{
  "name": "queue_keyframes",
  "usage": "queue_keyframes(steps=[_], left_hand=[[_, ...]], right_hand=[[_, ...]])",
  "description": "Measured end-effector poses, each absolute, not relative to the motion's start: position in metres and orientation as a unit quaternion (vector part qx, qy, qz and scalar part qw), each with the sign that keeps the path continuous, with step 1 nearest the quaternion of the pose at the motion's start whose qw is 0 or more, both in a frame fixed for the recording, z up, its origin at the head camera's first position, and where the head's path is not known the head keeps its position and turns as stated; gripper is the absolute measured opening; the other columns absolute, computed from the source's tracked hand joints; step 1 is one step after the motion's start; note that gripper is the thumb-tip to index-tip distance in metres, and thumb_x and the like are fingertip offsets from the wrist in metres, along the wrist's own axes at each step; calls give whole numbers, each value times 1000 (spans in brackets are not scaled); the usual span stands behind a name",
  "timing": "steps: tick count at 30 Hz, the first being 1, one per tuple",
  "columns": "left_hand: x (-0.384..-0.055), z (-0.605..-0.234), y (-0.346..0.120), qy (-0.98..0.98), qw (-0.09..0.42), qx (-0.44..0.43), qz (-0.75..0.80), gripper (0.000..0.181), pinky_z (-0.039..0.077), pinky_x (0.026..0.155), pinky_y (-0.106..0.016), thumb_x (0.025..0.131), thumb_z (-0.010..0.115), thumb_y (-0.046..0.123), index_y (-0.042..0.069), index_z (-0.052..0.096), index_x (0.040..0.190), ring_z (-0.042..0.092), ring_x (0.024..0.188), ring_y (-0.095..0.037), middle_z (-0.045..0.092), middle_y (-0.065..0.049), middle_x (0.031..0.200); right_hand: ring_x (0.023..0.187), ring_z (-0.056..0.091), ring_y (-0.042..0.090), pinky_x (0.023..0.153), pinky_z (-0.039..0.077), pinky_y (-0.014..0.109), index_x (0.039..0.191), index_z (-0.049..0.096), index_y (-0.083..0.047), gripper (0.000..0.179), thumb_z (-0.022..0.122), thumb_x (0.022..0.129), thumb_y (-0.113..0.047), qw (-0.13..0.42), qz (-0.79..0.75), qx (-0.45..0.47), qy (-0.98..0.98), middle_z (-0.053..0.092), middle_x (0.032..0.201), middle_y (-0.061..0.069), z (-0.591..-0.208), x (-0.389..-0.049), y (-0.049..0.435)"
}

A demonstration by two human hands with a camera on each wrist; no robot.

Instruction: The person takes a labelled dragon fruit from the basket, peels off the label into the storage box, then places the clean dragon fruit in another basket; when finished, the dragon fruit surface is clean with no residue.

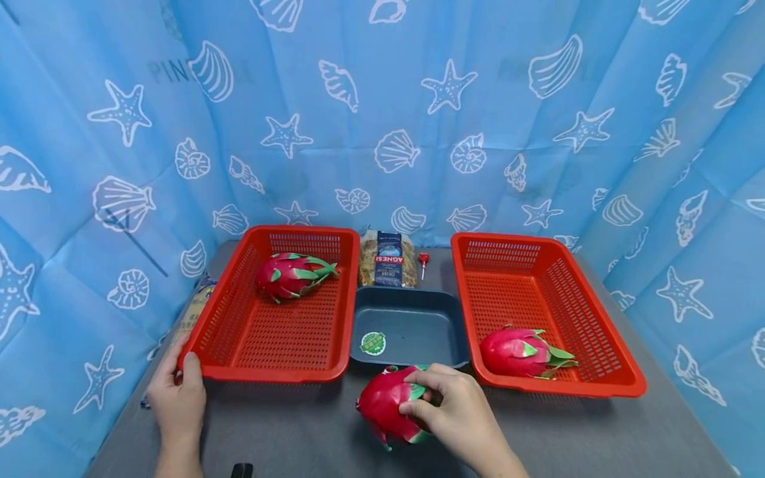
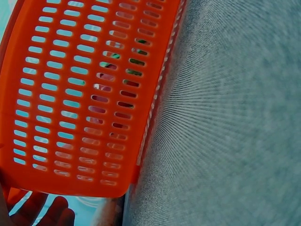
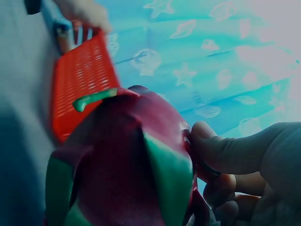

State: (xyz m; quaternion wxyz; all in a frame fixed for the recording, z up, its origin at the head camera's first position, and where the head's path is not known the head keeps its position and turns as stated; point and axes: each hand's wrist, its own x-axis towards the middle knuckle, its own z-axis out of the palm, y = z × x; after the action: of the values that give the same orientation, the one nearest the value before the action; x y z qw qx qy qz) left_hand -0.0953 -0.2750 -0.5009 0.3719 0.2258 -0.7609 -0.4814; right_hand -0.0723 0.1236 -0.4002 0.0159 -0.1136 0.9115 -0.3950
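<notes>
In the head view my right hand point(image 1: 457, 411) holds a pink dragon fruit point(image 1: 382, 401) with green-tipped scales, thumb and fingers pinching its right side, in front of the dark tray. The right wrist view shows the same dragon fruit point(image 3: 127, 165) close up, with my thumb against it. My left hand point(image 1: 179, 392) grips the near left corner of the left red basket point(image 1: 269, 375); in the left wrist view only fingertips point(image 2: 59, 209) show beneath the basket's end. A second dragon fruit point(image 1: 293, 273) lies in that basket, towards the back. Another dragon fruit point(image 1: 516, 352) lies in the right red basket point(image 1: 586, 292), near its front.
Between the baskets stands a dark blue-grey tray point(image 1: 418, 325) with a green round sticker. Behind it are an AGNESI pasta bag point(image 1: 388, 260) and a red lollipop point(image 1: 424, 259). A printed package point(image 1: 200, 302) lies left of the left basket. A small black object point(image 1: 242, 470) sits at the front edge.
</notes>
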Motion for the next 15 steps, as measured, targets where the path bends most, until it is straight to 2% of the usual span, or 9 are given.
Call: queue_keyframes(steps=[8, 15], left_hand=[[-95, -499, -276, -760, 378, 220, -481, 38, 45, 77, -4, 103, 55, 14, 12, 66, 139, 58, 103, 5, 64, -9, 138], [-96, -502, -277, -759, 382, 212, -483, 38, 45, 78, -4, 102, 56, 11, 12, 67, 138, 59, 108, 1, 63, -8, 140]], right_hand=[[65, 49, 3, 56, 45, 22, 100, 81, -15, 31, 94, 74, -26, -28, -364, -148, 919, 49, 70, -15, -428, -81, 114], [67, 47, 2, 58, 43, 23, 97, 80, -17, 28, 94, 74, -28, -52, -357, -173, 916, 48, 71, -17, -435, -86, 108]])
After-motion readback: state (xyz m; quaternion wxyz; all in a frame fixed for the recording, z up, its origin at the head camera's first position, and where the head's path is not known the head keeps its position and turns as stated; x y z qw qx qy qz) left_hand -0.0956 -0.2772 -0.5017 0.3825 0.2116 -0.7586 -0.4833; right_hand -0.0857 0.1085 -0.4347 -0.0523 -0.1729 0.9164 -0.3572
